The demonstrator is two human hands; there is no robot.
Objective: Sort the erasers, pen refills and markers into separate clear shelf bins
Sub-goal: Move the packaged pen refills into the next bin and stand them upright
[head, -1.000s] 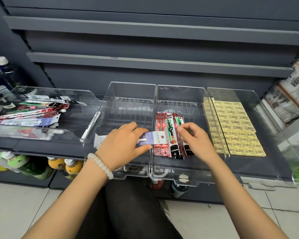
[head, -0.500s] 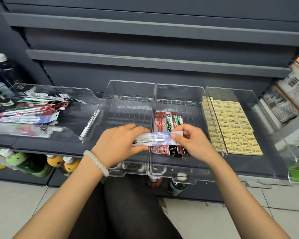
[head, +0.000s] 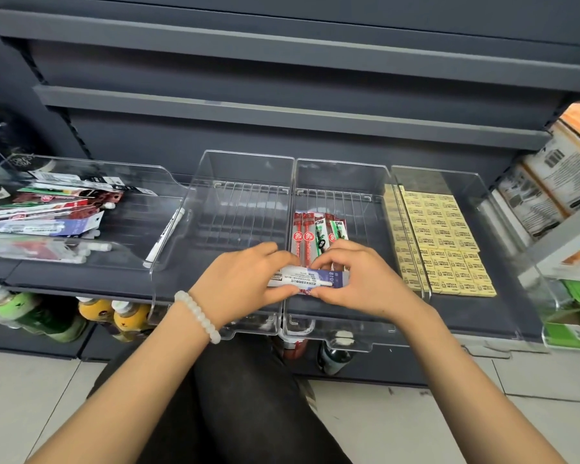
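Hands, left (head: 245,279) and right (head: 359,279), pinching refill pack (head: 310,280) over clear bins (head: 342,339)

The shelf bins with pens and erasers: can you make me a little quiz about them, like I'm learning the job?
1. True or false: the yellow erasers lie in the bin farthest to the person's right.
2. How many hands hold the purple-and-white packet?
A) none B) one C) two
3. Fill the gap: the red and green refill packs lie in the bin just to the ____ of the erasers' bin.

Key
1. True.
2. C: the left hand and the right hand pinch one end each.
3. Left.
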